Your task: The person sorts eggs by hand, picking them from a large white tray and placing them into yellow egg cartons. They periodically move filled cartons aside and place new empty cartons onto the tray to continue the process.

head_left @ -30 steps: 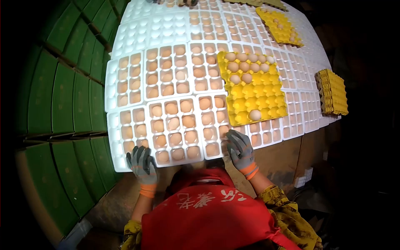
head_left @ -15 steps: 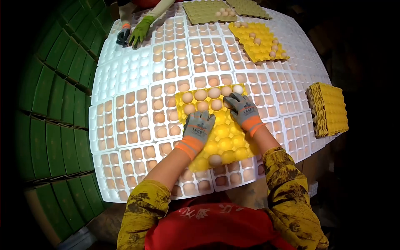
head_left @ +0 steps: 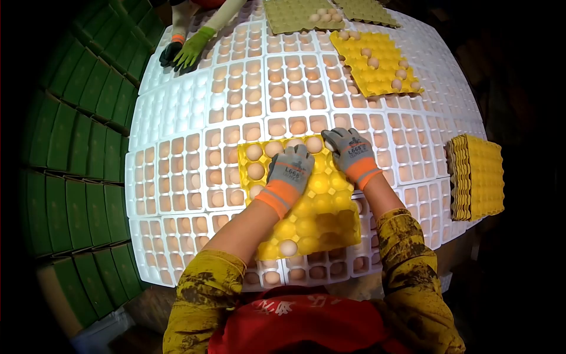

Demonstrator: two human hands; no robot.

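A yellow egg tray (head_left: 324, 200) lies over white plastic trays, with eggs along its far row and left side and one egg (head_left: 288, 248) near its front edge. My left hand (head_left: 293, 166), in a grey glove with an orange cuff, is over the tray's upper middle. Its fingers curl downward and hide what is beneath them. At the far right corner of the tray, my right hand (head_left: 352, 153), gloved alike, has bent fingers around a pale egg that barely shows, beside another egg (head_left: 314, 144).
White compartment trays (head_left: 171, 174) full of eggs cover the table. Another yellow tray (head_left: 377, 65) with several eggs lies at the far right, near a stack of yellow trays (head_left: 479, 177). A co-worker's green-gloved hand (head_left: 193, 48) works at the far left. Green boxes (head_left: 73, 200) line the left.
My left hand has moved right and up across the yellow tray, covering or clearing eggs in its second row. My right hand has shifted slightly to the tray's far corner. The view has shifted a little.
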